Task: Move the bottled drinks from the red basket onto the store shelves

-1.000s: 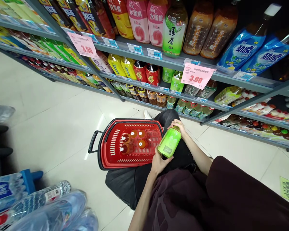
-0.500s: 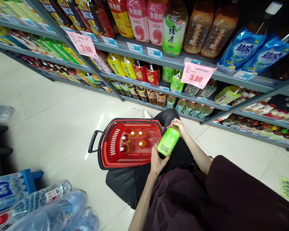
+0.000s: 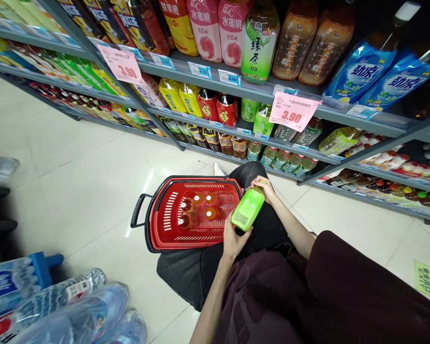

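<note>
A person crouching in a shop aisle is holding a bright green plastic drink bottle [image 3: 247, 209] in both hands, tilted, just above the right rim of a red slotted plastic shopping basket [image 3: 165, 224]. The left hand [image 3: 234, 240] is cupping the bottle's base from below, fingers wrapped against it; the right hand [image 3: 263, 185] is closing over the cap end. The basket, with its black handle sticking out to the left, is sitting on the pale tiled floor [image 3: 75, 157] against the person's dark-trousered knee, and four amber bottles with orange caps [image 3: 198, 209] are standing inside it, bunched toward the middle, leaving bare floor of the basket on either side. Wide clear floor is stretching away to the left. Grey metal shelves [image 3: 258, 95] are crowding in just ahead, packed with drinks. Two pink price cards [image 3: 294, 112] are reading "3.90", small shelf tags "4.50". A tall green bottle [image 3: 257, 40] is carrying the characters 绿茶. Shrink-wrapped water bottles [image 3: 64, 310] are lying at lower left.
</note>
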Demonstrator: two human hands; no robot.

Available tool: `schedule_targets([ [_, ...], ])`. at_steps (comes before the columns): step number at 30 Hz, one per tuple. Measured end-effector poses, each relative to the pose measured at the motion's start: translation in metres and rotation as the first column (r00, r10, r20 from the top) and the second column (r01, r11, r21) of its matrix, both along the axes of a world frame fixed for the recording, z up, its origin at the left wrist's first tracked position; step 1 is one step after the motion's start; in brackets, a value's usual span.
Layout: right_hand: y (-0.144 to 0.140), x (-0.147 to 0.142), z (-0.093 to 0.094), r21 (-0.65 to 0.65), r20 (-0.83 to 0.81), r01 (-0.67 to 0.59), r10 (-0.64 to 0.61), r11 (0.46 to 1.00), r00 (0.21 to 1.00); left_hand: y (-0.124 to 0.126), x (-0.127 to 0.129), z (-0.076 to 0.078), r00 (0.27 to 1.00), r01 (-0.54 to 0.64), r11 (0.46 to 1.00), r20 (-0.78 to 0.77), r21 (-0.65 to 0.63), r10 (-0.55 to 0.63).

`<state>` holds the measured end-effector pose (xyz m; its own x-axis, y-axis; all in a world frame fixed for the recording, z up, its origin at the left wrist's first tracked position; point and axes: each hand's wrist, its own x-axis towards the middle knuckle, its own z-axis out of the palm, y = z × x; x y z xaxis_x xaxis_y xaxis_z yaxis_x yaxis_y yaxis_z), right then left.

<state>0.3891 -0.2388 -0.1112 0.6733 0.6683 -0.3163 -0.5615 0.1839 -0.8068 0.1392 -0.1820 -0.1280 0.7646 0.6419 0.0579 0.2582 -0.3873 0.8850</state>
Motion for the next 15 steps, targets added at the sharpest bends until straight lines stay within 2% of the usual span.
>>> schedule_targets([
  [9,0.0,-0.001,0.004,0.009,0.001,0.008,-0.008,1.0,1.0,0.001,0.001,0.0,1.0,0.012,1.0,0.01,0.024,-0.012],
  [12,0.004,-0.004,0.014,-0.003,-0.009,0.036,-0.036,0.999,0.999,0.001,0.003,0.009,0.998,0.019,0.994,0.054,0.111,-0.025],
  [15,0.013,-0.007,0.035,-0.037,0.006,0.009,-0.008,0.999,1.0,-0.003,0.002,0.025,0.997,-0.008,0.977,0.081,0.215,-0.01],
])
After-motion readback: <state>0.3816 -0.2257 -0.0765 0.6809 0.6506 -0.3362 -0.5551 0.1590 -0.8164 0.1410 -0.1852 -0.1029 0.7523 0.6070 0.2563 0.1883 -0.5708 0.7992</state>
